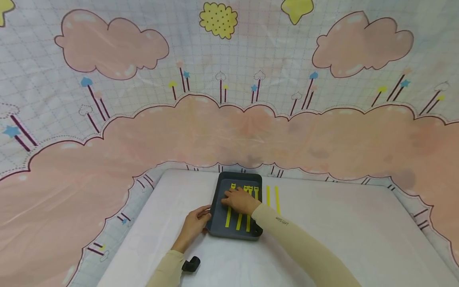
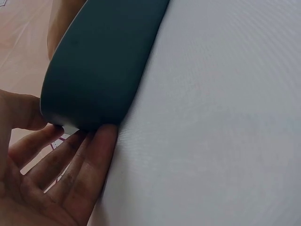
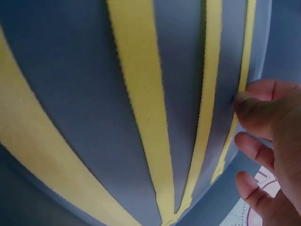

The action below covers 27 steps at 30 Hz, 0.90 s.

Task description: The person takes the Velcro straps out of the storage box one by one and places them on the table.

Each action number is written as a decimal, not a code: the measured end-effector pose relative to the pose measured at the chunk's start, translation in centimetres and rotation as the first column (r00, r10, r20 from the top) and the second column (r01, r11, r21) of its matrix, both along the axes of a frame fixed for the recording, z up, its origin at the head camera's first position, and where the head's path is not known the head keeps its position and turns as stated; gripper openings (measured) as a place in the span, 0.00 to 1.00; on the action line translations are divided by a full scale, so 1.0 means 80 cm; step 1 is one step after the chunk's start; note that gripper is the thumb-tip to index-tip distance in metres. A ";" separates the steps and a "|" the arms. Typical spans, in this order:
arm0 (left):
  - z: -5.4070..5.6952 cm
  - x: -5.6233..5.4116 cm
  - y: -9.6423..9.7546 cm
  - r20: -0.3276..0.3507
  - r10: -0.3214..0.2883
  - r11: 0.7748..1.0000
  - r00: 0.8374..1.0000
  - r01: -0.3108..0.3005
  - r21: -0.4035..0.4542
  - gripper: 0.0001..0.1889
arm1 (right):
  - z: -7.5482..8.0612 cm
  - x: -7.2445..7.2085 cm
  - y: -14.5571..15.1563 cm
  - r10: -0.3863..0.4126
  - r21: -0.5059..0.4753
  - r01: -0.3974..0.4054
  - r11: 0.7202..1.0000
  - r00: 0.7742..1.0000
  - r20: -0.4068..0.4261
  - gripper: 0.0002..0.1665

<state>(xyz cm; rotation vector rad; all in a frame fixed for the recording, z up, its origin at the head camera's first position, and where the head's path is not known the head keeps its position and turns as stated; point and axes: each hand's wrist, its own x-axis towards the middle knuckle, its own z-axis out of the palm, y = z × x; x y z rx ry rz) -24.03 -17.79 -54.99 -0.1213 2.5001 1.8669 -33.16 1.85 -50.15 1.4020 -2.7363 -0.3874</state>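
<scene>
A dark grey rectangular tray [image 1: 222,232] lies on the white table with several flat yellow straps in it, running lengthwise. Notched heads show at their far ends. My right hand [image 1: 241,200] reaches over the tray. In the right wrist view, its thumb and forefinger pinch the outermost yellow strap [image 3: 248,44] beside the tray wall; the other straps [image 3: 146,99] lie spread across the tray floor. At the tray's left side, my left hand [image 1: 195,223] holds the edge. The left wrist view shows its thumb at the rim and fingers [image 2: 96,155] against the outer wall.
Two more yellow straps [image 1: 268,195] lie on the white table [image 1: 340,223] just right of the tray. A small black device [image 1: 191,264] sits by the left wrist. Behind the table hangs a printed cloth backdrop [image 1: 229,135] with clouds.
</scene>
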 end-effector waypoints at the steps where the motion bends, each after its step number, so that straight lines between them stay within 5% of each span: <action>1: 0.000 0.000 0.000 0.001 -0.002 1.000 1.000 0.002 0.005 0.20 | 0.001 0.000 0.000 0.002 0.000 -0.002 1.000 1.000 0.002 0.17; 13: 0.009 -0.002 0.000 -0.022 -0.036 0.999 0.999 0.036 -0.001 0.20 | 0.008 -0.001 0.002 0.040 -0.006 -0.040 0.999 0.999 -0.010 0.14; 27: -0.001 0.000 -0.002 -0.024 -0.015 1.000 1.000 0.015 0.007 0.20 | 0.006 0.003 -0.003 0.055 -0.008 -0.055 0.998 0.998 -0.042 0.14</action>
